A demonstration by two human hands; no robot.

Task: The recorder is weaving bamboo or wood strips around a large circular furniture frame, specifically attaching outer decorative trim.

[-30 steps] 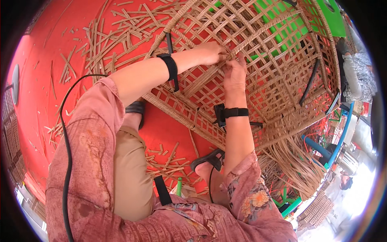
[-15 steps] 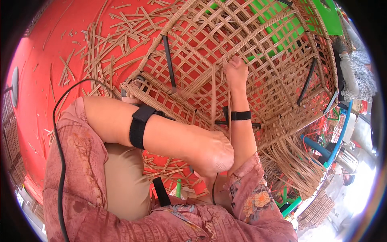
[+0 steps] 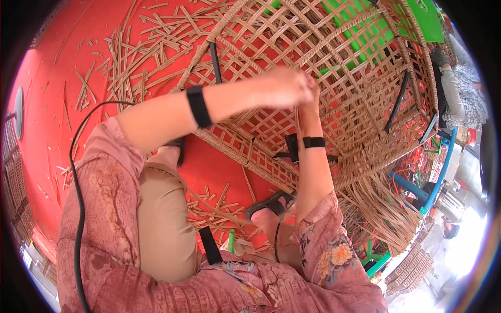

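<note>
Tilted in front of me stands a large woven rattan frame [image 3: 355,99], an open lattice with wrapped rims. At its bars my right hand [image 3: 312,94] is closed, partly hidden behind the left; a thin rattan strip [image 3: 298,121] runs down beside its wrist. Across from the left reaches my left hand [image 3: 284,89], blurred, its fingers curled right against the right hand; what they hold cannot be made out. Black bands circle both forearms.
Cut rattan pieces [image 3: 151,57] litter the red floor covering [image 3: 57,99]. Long loose strips [image 3: 386,214] hang from the frame's lower right. Behind the lattice is a green plastic piece [image 3: 425,21]. A blue bar [image 3: 443,167] stands at right, and another person's sleeve [image 3: 453,96] shows beyond.
My left hand has swung up and away from my body, from near my right elbow to beside my right hand. My right hand has stayed at the same place on the lattice.
</note>
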